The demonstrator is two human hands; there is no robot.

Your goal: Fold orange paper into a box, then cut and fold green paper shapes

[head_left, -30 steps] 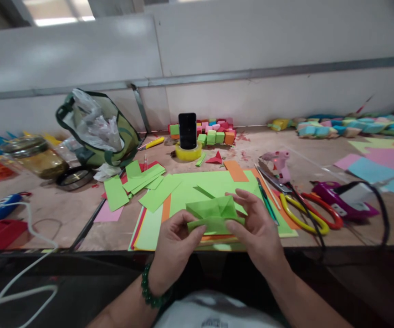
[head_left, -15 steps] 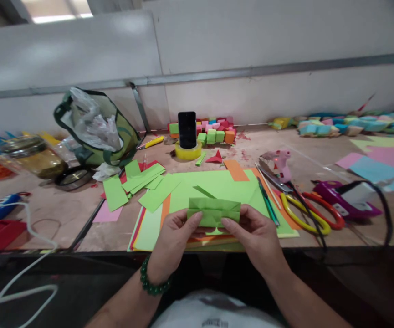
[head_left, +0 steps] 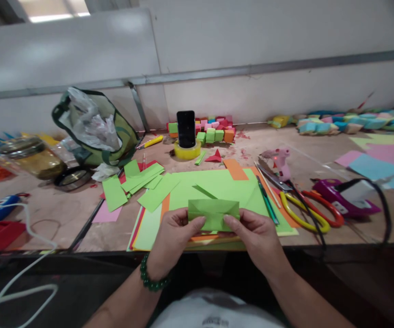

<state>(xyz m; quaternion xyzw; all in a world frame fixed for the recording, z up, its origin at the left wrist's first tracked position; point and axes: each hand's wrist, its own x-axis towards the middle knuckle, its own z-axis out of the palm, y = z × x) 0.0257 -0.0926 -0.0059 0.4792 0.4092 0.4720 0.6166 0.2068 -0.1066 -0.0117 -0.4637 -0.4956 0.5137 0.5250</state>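
Between my two hands is a creased piece of green paper, held up over the front of a paper stack. My left hand grips its left end, thumb on the near face and fingers behind. At the other end my right hand pinches it the same way. The fingers behind the paper are partly hidden. Beneath lies a stack of coloured sheets with light green on top. A narrow green strip rests just beyond the held paper. Loose green paper strips lie to the left.
Right of the stack are a green pen, scissors, a pink glue gun and a purple tool with a black cord. A phone stands in yellow tape. A bag and jar are left.
The green paper has been flattened out a little; its lower part now hangs as one smoother face. Both thumbs have shifted slightly inward along it.
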